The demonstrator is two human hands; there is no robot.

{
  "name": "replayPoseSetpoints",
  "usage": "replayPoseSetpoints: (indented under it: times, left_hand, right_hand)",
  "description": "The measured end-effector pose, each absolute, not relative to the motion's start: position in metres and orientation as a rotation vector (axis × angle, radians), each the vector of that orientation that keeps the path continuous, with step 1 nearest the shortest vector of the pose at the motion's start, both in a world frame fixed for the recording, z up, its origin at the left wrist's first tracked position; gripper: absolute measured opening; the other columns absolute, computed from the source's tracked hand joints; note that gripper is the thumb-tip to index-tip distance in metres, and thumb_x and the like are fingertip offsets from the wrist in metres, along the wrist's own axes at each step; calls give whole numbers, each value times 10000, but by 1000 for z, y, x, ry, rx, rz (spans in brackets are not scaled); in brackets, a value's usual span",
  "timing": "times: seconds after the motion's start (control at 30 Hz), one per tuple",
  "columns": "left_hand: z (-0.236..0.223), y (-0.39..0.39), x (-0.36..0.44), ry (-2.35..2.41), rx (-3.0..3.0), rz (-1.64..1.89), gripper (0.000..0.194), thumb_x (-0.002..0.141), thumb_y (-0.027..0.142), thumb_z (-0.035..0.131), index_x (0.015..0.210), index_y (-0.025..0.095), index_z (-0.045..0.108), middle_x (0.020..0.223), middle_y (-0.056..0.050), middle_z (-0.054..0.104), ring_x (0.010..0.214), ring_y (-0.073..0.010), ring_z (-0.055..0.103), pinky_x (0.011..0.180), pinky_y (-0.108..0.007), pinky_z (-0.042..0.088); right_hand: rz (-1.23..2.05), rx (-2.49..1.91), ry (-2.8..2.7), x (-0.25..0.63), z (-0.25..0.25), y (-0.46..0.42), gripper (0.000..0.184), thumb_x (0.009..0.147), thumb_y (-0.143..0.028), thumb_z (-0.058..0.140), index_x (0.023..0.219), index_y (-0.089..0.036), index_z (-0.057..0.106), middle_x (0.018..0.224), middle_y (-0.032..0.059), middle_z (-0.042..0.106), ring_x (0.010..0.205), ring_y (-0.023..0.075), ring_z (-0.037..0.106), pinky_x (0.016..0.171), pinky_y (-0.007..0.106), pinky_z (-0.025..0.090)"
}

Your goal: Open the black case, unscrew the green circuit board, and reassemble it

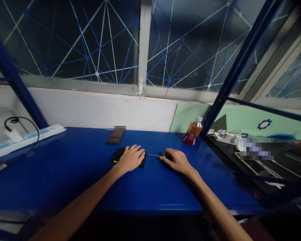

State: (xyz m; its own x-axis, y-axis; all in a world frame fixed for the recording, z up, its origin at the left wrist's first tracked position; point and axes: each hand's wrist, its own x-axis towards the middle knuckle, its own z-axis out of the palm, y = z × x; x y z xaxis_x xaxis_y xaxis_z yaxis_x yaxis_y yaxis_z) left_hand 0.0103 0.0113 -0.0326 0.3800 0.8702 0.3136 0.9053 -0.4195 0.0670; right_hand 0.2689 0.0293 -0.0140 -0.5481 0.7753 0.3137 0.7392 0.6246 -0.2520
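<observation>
A flat black rectangular case (118,154) with a small yellow mark on its near edge lies on the blue table (150,187). My left hand (132,156) is laid over it, fingers bent across its top towards the right edge. In my right hand (175,160) is a thin screwdriver (154,155); a bit of green handle shows between thumb and fingers. Its metal shaft points left, and the tip is at or close to the case's right side; I cannot tell whether it touches.
A phone (115,136), partly blurred, lies behind the case. At the back right stands a bottle (192,131) of amber drink. A white power strip (32,138) with a plugged-in charger is at the left. Beyond a blue post, the right-hand black table (230,155) carries cables.
</observation>
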Motion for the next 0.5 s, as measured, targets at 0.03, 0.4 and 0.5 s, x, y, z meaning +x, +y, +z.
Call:
replayPoseSetpoints:
  times: [0.03,0.4,0.5]
  left_hand:
    - [-33,11,10,-1624,-2520,-470,391,994,368,271,1153,244,606,1278,-86,588,1220,-303,475,925,-485,376]
    - [-31,14,7,-1572,-2609,-520,379,993,368,285,1201,265,585,1292,-69,581,1197,-274,506,930,-436,386]
    - [-29,15,5,-1531,-2669,-522,382,990,349,292,1246,257,560,1329,-72,549,1187,-268,520,936,-431,397]
  right_hand:
    - [102,-1206,-2458,269,-14,30,358,900,-533,461,849,-207,599,800,17,637,691,147,577,600,241,325]
    - [10,-1289,-2461,267,-14,33,375,902,-508,445,825,-209,658,801,16,613,691,136,562,575,242,294]
    - [-3,-1303,-2451,266,-13,35,371,892,-500,460,805,-203,663,798,21,616,698,140,565,575,242,293]
